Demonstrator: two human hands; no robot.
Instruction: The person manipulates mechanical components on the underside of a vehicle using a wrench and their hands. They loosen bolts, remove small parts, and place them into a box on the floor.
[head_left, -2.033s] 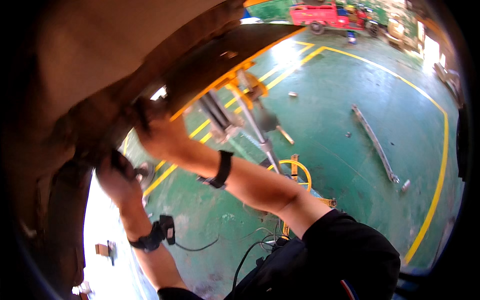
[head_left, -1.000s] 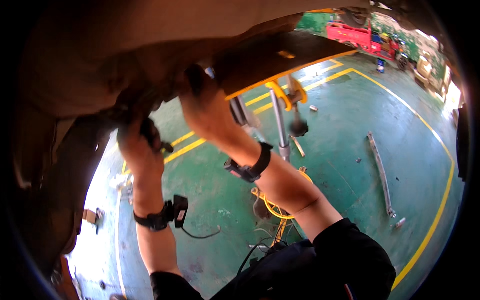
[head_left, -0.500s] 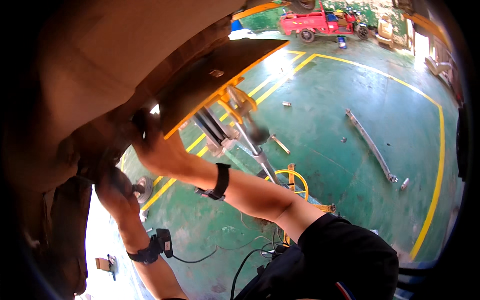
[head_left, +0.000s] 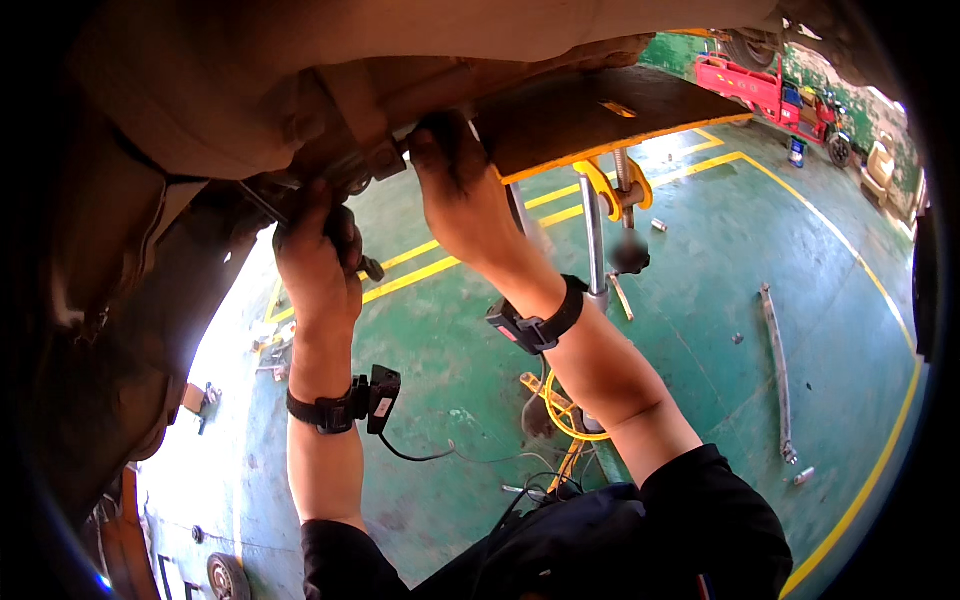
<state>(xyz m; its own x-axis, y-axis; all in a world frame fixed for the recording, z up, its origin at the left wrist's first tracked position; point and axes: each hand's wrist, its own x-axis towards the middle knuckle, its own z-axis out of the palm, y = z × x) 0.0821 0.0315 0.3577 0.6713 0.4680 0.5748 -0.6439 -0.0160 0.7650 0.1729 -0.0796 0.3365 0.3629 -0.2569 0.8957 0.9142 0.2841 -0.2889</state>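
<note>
Both my arms reach up beneath the underside of a vehicle [head_left: 420, 35]. My left hand [head_left: 318, 255] is closed around a dark-handled tool [head_left: 371, 268], whose rounded end pokes out on the right side of the fist. A thin metal rod [head_left: 262, 203] shows on the fist's other side; whether it belongs to the tool I cannot tell. Higher and to the right, my right hand [head_left: 470, 200] has its fingers curled up into shadow beside a small metal bracket [head_left: 385, 160]. What those fingers grip is hidden. A flat plate with an orange edge [head_left: 620, 128] lies just right of this hand.
Beneath the plate stands a jack with a chrome post [head_left: 592, 235] and yellow fittings [head_left: 597, 185]. Cables [head_left: 540, 480] trail near my body. A long metal bar [head_left: 777, 370] lies on the green floor. A red cargo tricycle [head_left: 760, 95] is parked at the back.
My view has swung left, so the plate, jack and floor items appear farther right. Both hands remain up at the underside, and the tool end by my left fist now shows.
</note>
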